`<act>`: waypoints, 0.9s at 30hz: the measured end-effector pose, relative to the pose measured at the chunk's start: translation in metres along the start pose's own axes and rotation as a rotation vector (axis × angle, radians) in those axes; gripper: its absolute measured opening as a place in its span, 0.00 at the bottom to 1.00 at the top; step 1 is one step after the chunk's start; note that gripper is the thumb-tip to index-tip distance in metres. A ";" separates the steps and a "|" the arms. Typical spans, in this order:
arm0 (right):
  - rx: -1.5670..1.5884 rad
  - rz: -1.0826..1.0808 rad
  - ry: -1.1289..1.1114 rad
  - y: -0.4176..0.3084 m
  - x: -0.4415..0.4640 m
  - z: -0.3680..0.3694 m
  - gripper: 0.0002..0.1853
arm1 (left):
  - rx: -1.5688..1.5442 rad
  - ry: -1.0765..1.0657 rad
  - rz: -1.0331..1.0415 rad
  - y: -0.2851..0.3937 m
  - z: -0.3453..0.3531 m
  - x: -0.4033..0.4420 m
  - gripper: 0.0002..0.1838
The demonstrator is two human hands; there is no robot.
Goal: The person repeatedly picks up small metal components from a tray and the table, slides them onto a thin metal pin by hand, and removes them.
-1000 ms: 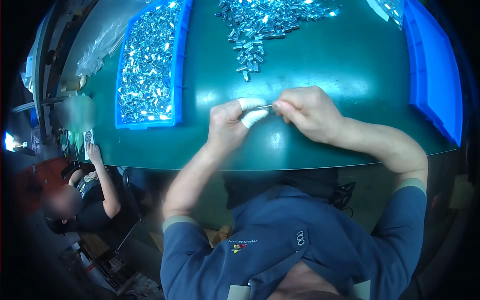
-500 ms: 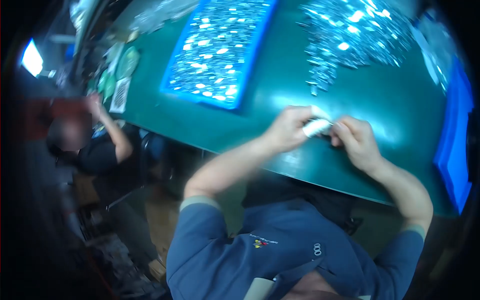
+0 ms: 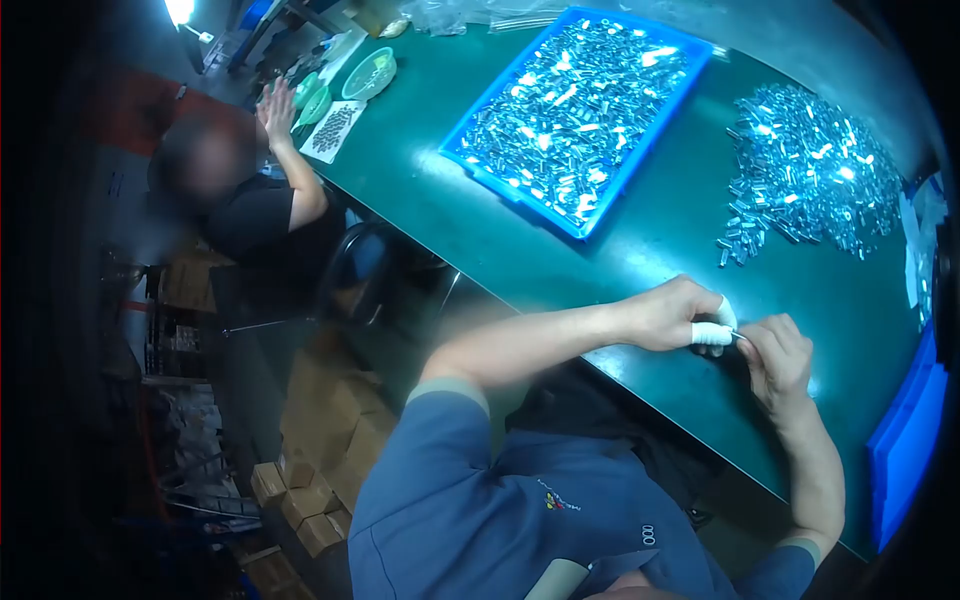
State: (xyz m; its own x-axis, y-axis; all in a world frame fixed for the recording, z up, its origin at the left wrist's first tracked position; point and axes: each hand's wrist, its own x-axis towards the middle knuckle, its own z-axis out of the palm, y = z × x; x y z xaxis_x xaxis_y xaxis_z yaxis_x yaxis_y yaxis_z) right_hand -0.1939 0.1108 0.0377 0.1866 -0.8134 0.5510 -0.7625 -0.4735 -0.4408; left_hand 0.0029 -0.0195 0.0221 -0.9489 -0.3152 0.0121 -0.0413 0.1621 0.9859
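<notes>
My left hand [image 3: 675, 315] wears white finger covers [image 3: 712, 333] on its thumb and forefinger, closed in a pinch. Facing it, my right hand [image 3: 780, 362] is also pinched, fingertips touching those of the left. A small shiny metal piece [image 3: 738, 336] shows between the two sets of fingertips; its exact shape is too small to make out. Both hands are over the green tabletop near its front edge. Beyond them, a pile of small shiny metal pieces [image 3: 810, 170] lies loose on the table. A blue tray [image 3: 590, 232] full of similar pieces stands to its left.
Another blue tray or bin [image 3: 905, 450] is at the right table edge, near my right forearm. At the far left, a co-worker [image 3: 255, 215] sits with raised hands by green baskets [image 3: 370, 74] and a white sheet of small parts [image 3: 333, 130]. Cardboard boxes [image 3: 310, 500] stand on the floor.
The view has swung left, so the table, tray and pile appear farther right and more turned. My hands stay fingertip to fingertip. The co-worker's hands are now raised together.
</notes>
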 end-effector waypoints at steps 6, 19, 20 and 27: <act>0.204 0.283 -0.039 0.002 -0.015 0.011 0.11 | 0.218 0.208 0.213 -0.014 0.010 0.005 0.12; 0.466 0.635 -0.013 -0.003 -0.012 0.007 0.16 | 0.266 0.266 0.186 -0.007 0.010 0.004 0.15; 0.466 0.634 -0.013 -0.001 -0.013 0.009 0.16 | 0.267 0.267 0.187 -0.008 0.009 0.004 0.15; 0.298 0.463 0.089 -0.001 -0.007 0.011 0.08 | 0.180 0.168 0.114 -0.004 0.005 0.003 0.13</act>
State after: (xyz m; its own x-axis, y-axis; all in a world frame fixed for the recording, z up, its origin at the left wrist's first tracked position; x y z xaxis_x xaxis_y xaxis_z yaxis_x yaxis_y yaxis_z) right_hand -0.1874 0.1137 0.0265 -0.1894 -0.9336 0.3042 -0.5419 -0.1590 -0.8253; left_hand -0.0011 -0.0163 0.0172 -0.8861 -0.4335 0.1637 -0.0063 0.3646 0.9312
